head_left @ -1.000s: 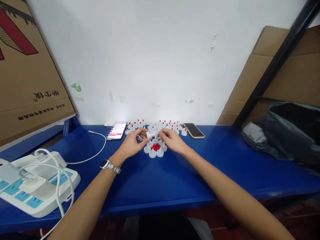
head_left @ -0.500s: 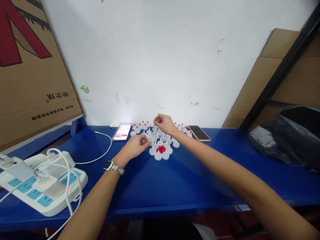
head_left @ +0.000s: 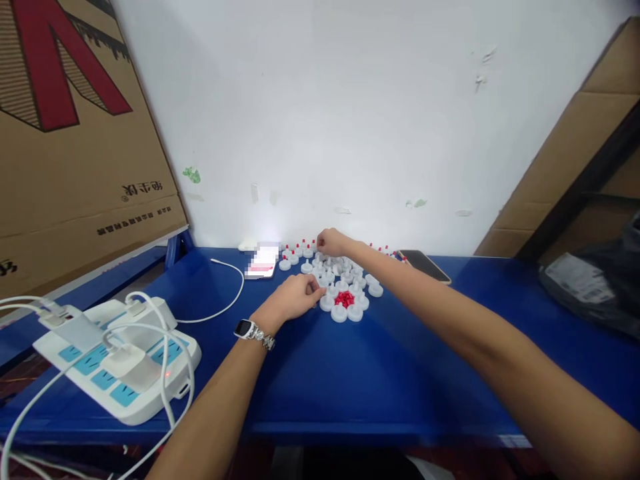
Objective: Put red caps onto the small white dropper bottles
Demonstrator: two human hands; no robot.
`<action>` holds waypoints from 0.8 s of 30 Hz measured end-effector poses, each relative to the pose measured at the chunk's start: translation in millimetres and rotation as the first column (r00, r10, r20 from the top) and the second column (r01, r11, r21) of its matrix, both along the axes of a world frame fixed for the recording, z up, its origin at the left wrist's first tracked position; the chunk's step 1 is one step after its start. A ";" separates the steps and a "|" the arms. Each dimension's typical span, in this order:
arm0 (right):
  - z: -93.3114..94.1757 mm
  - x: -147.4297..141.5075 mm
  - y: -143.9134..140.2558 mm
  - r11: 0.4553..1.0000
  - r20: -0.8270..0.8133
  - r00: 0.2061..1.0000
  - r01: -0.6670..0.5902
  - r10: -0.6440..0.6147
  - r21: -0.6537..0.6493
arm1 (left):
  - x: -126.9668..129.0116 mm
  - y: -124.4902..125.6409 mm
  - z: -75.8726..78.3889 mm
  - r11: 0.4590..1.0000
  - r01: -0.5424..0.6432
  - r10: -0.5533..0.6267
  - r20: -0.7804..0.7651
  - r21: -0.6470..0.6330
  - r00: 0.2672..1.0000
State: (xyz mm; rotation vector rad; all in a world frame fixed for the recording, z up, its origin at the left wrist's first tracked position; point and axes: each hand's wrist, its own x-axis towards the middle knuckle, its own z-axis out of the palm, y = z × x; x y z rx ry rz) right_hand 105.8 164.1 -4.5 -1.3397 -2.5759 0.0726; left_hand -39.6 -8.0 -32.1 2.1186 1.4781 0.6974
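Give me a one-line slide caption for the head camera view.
Right hand reaches to the back row of red-tipped white caps; left hand rests beside red pieces on blue table.

Right hand fingertips: curled over the far white plastic caps; any held item is too small to tell.
Left hand fingertips: closed beside the caps; contents cannot be resolved.
Lit smartphone screen: blurred, unreadable.
Red pieces in the cap ring: too small to identify.
Dark smartphone: near end hidden behind the right forearm.
Black plastic bag: cut off by the right edge.
Brown cardboard box with red print: cut off at top and left.
White power strip cables: run off the bottom-left corner.
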 end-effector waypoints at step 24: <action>6.9 39.9 -123.9 0.980 -0.665 0.747 -0.128 -0.007 -0.154 | 12.2 2.3 0.3 0.902 -0.163 0.086 0.203 0.401 0.975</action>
